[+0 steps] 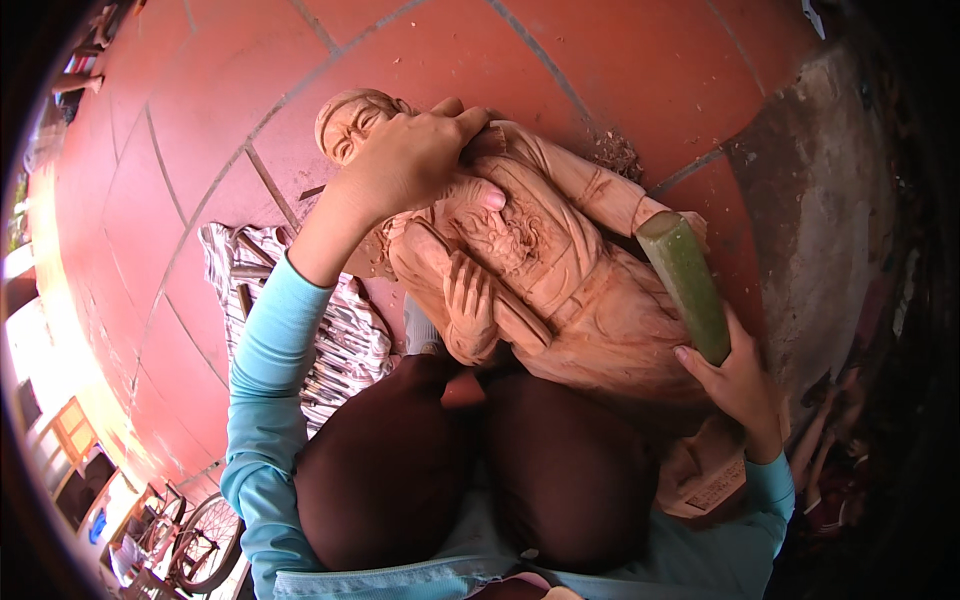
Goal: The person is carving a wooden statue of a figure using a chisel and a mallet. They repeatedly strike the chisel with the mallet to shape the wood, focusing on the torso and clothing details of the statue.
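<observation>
A carved wooden statue (pixel 620 310) of a robed, bearded figure lies on its back across the floor in front of me, its head at the upper left. My left hand (pixel 420 150) is over the statue's neck and shoulder, covering part of its face. Its fingers curl out of sight and the thumb points toward the carved beard (pixel 510 240); whatever they hold is hidden. My right hand (pixel 735 375) grips the lower end of a thick green cylindrical club (pixel 685 285). The club's pale worn end points up, beside the statue's sleeve.
Left of my knees, a striped cloth (pixel 215 260) bears rows of slim carving tools (pixel 345 355). Wood shavings (pixel 615 155) lie on the red tiled floor (pixel 430 60). A grey slab-like surface (pixel 830 170) is on the right; a bicycle (pixel 205 545) stands lower left.
</observation>
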The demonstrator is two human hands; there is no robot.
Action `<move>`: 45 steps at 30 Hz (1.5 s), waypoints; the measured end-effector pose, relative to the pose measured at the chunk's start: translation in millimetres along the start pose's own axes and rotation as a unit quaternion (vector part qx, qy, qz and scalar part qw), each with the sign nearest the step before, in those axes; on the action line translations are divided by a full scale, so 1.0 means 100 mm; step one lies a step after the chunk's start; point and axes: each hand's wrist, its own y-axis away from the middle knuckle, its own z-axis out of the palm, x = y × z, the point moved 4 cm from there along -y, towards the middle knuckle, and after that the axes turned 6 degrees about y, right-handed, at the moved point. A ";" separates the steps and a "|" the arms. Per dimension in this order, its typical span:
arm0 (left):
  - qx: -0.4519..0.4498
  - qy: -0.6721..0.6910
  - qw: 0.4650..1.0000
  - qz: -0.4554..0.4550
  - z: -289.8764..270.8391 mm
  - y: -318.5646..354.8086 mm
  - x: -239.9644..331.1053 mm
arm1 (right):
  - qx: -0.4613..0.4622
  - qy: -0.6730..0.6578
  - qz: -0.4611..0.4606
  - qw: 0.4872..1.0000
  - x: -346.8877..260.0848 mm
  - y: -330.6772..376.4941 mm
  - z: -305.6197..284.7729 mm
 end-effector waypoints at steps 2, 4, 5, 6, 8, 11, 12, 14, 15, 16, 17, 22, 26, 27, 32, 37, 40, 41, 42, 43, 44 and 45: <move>-0.006 -0.004 1.000 -0.012 -0.08 -0.03 0.02 | -0.001 0.010 -0.028 1.000 0.11 0.12 0.11; -0.026 0.010 1.000 -0.014 -0.18 -0.03 -0.01 | 0.014 -0.002 -0.035 0.999 0.20 0.21 0.21; 0.025 -0.060 0.997 -0.037 -0.18 -0.02 -0.07 | 0.030 -0.019 -0.029 0.999 0.23 0.25 0.27; 0.026 -0.011 0.999 -0.017 -0.19 0.01 -0.05 | 0.045 -0.036 -0.023 0.998 0.26 0.26 0.30; 0.031 0.090 0.995 0.027 -0.20 0.08 0.01 | 0.076 -0.032 -0.021 0.996 0.30 0.27 0.32; 0.020 0.022 0.998 0.060 -0.05 0.11 0.15 | 0.062 -0.077 0.056 0.994 0.37 0.25 0.33; 0.053 0.006 0.996 0.069 -0.02 0.12 0.14 | 0.047 -0.100 0.094 0.989 0.40 0.25 0.33; 0.086 -0.032 0.995 0.023 -0.12 0.07 0.01 | 0.067 -0.077 0.062 0.993 0.45 0.24 0.35; 0.103 -0.051 0.993 0.000 -0.18 0.07 -0.06 | 0.076 -0.065 0.046 0.994 0.45 0.24 0.34; 0.123 -0.038 0.991 -0.025 -0.22 0.09 -0.10 | 0.078 -0.077 0.053 0.993 0.43 0.24 0.34; 0.144 -0.024 0.988 -0.050 -0.26 0.11 -0.15 | 0.080 -0.088 0.061 0.991 0.38 0.23 0.35; 0.248 0.079 0.966 -0.001 -0.28 0.30 -0.25 | 0.087 -0.093 0.055 0.990 0.32 0.21 0.35; 0.294 0.116 0.949 0.002 -0.31 0.43 -0.24 | 0.082 -0.095 0.067 0.990 0.34 0.20 0.35; 0.293 0.168 0.941 -0.027 -0.32 0.45 -0.26 | 0.080 -0.097 0.070 0.990 0.34 0.20 0.34; 0.309 0.266 0.906 -0.115 -0.38 0.67 -0.47 | 0.080 -0.104 0.075 0.988 0.30 0.18 0.33; 0.382 0.271 0.848 -0.248 -0.32 1.51 -0.83 | 0.105 -0.087 0.092 0.986 0.37 0.20 0.37; 0.305 0.159 0.856 -0.385 0.03 2.33 -1.14 | 0.092 -0.107 0.085 0.986 0.38 0.23 0.40; 0.299 0.139 0.853 -0.405 0.27 2.64 -1.24 | 0.095 -0.102 0.085 0.986 0.33 0.24 0.40; 0.299 0.113 0.851 -0.416 0.47 2.91 -1.33 | 0.107 -0.105 0.080 0.985 0.31 0.23 0.40; 0.275 0.157 0.837 -0.446 0.74 3.19 -1.41 | 0.105 -0.107 0.083 0.985 0.29 0.23 0.41; 0.252 0.203 0.818 -0.475 1.02 3.47 -1.45 | 0.102 -0.107 0.087 0.985 0.29 0.23 0.41; 0.220 0.238 0.781 -0.534 1.33 3.74 -1.53 | 0.101 -0.108 0.091 0.985 0.30 0.24 0.41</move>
